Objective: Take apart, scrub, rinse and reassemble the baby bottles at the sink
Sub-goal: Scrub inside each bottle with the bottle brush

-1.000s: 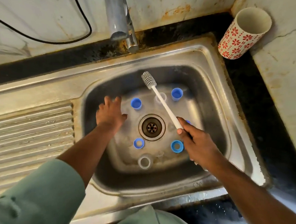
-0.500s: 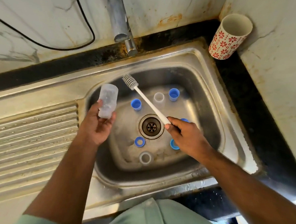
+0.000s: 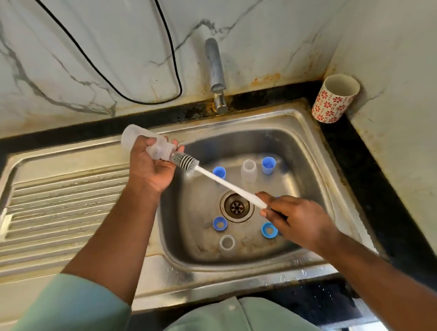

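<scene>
My left hand (image 3: 152,167) grips a clear baby bottle (image 3: 137,141), tilted on its side above the sink's left rim with its mouth facing right. My right hand (image 3: 296,218) holds the white handle of a bottle brush (image 3: 226,182); its grey bristle head sits right at the bottle's mouth. In the steel sink (image 3: 312,155) stand another clear bottle (image 3: 248,167), blue caps (image 3: 268,165) (image 3: 219,172), blue rings (image 3: 219,223) (image 3: 269,230) and a clear ring (image 3: 227,242) around the drain (image 3: 236,206).
A tap (image 3: 216,73) juts out over the sink's back edge. A red-flowered cup (image 3: 334,98) stands at the back right corner on the black counter. The ribbed draining board (image 3: 64,207) lies to the left. A black cable (image 3: 95,63) hangs on the marble wall.
My left hand lifted a clear bottle out of the sink and turned it on its side. My right hand swung the brush left until its head reached the bottle's mouth.
</scene>
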Demonstrator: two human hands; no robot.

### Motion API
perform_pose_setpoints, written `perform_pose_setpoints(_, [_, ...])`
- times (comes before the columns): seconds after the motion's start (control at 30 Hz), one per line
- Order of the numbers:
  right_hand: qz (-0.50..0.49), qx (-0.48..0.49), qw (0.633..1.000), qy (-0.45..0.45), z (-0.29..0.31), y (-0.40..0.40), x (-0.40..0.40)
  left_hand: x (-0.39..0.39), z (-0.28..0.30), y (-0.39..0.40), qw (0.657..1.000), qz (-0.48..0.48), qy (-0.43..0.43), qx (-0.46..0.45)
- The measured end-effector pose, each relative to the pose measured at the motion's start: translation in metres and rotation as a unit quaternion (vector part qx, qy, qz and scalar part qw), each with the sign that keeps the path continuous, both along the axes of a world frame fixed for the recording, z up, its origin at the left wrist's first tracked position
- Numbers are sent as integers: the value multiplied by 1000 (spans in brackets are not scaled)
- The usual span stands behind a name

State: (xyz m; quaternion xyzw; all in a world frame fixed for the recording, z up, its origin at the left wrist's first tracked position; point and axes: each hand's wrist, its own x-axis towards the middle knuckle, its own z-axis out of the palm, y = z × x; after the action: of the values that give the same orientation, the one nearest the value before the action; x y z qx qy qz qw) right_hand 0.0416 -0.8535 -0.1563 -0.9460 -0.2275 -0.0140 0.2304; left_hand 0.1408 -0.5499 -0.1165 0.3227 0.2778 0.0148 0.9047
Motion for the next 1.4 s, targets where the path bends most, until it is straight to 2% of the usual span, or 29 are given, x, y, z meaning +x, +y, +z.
perform_pose_setpoints(0.13, [-1,-68,995,-80,15,3,12,-5,13,-4,1000,-21,-4,-1])
perform_pose_setpoints(0.27, [-19,-157,976,-147,30,25,26,-15,19,-22,993,-113,18,27])
perform_pose_setpoints(0.37, [-86,-150,973,-154,45,44,35,-18,25,-25,993,-117,30,14])
perform_pose_setpoints(0.43, [-41,-122,977,-171,46,38,37,-15,31,-14,994,-100,44,-3])
perform_pose_setpoints(0.6, [22,-109,986,-126,52,28,48,-18,38,-5,995,-81,53,22])
perform_pose_setpoints(0.7, [42,-35,998,10,49,36,44,-18,38,-3,998,-48,29,9])
perform_pose_setpoints(0.77, [51,-33,998,31,51,32,42,-17,38,0,999,-38,23,1])
perform_pose_setpoints(0.87, [44,-59,997,-25,55,29,44,-18,31,-4,999,-46,29,4])
perform_pose_setpoints(0.97, [7,-89,996,28,49,44,32,-17,26,-10,998,-53,28,20])
perform_pose_setpoints(1.03, [-30,-49,991,119,45,61,22,-17,26,-13,997,-71,4,28])
perform_pose_setpoints(1.07, [-45,24,974,221,44,63,23,-17,26,-12,997,-75,-14,33])
perform_pose_setpoints(1.1, [-50,146,919,364,48,63,25,-17,27,-10,996,-73,-29,40])
perform_pose_setpoints(1.13, [-46,258,824,502,54,63,26,-16,28,-7,996,-66,-34,48])
perform_pose_setpoints(1.17, [-28,314,761,568,62,62,24,-15,32,-4,996,-61,-31,51])
perform_pose_setpoints(1.2, [-15,311,776,549,65,62,25,-13,35,-1,997,-56,-23,53])
perform_pose_setpoints(1.23, [-16,245,845,475,66,62,26,-11,36,0,998,-49,-21,41])
perform_pose_setpoints(1.27, [-27,96,944,316,59,63,28,-9,37,2,999,-33,-24,18])
perform_pose_setpoints(1.3, [-62,-9,981,186,59,67,31,-6,37,4,999,-17,-27,-4])
perform_pose_setpoints(1.33, [-83,-33,986,143,62,69,31,-4,39,4,999,-17,-33,-13])
perform_pose_setpoints(1.37, [-61,19,976,208,64,68,32,-2,41,4,998,-38,-45,-5])
perform_pose_setpoints(1.4, [-28,149,922,358,64,68,35,-1,42,4,996,-66,-64,16])
